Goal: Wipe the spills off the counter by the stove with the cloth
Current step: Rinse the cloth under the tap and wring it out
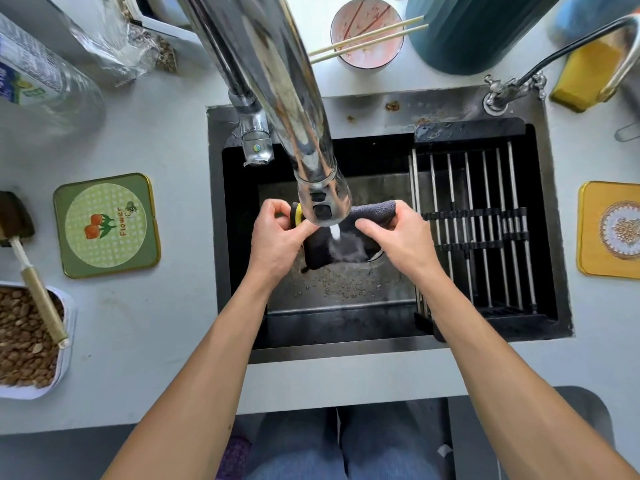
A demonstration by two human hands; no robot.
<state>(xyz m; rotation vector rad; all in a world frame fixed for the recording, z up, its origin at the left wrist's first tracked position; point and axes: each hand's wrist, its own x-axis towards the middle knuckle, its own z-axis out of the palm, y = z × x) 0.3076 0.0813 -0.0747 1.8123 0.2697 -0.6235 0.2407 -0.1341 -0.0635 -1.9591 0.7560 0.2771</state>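
Two coasters [107, 225] lay left and right of the sink [388, 109]; a drying rack [474, 223] filled its right part. A big tap [277, 98] hid part of the dark cloth [332, 249], held at frame centre under running water. Left hand [277, 237] and right hand [398, 233] pinched its top corners, fingers curled.

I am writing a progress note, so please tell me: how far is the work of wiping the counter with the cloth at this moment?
Early stage. Done: the cloth is picked up and the faucet is running. In hand: the left hand and right hand hold the dark cloth under the stream over the sink, wetting or rinsing it. Left: wringing it, carrying it to the counter and wiping; no stove or spills appear in this view.
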